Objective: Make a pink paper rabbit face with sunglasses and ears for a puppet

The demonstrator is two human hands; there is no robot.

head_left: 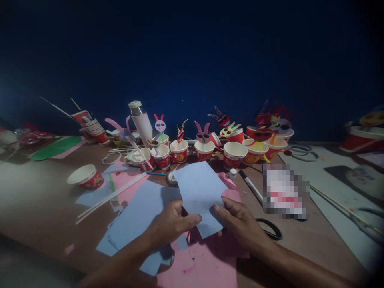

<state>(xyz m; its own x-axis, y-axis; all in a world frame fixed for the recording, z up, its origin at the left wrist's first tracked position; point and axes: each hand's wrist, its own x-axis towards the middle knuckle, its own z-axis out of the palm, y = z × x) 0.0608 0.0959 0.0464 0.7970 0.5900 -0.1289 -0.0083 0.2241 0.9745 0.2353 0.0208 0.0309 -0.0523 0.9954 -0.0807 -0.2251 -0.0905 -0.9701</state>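
Between my two hands a sheet of light blue paper (201,192) is held up, tilted, above the table. My left hand (174,224) grips its lower left edge, thumb on the front face. On the lower right edge my right hand (240,220) pinches the same paper, its thumb also in front. Below lie a pink paper sheet (198,268) with a few dark marks and more blue paper (141,216). Close to my right wrist rests a black ring-shaped handle (271,229); what it belongs to is partly hidden.
Behind the paper stands a row of red paper cups (235,156), several with paper animal faces (203,136) on them. A thermos (141,124) rises at the back. At left are a tipped cup (87,177) and white sticks (111,198); at right, a marker (251,187) and a blurred-out object (285,192).
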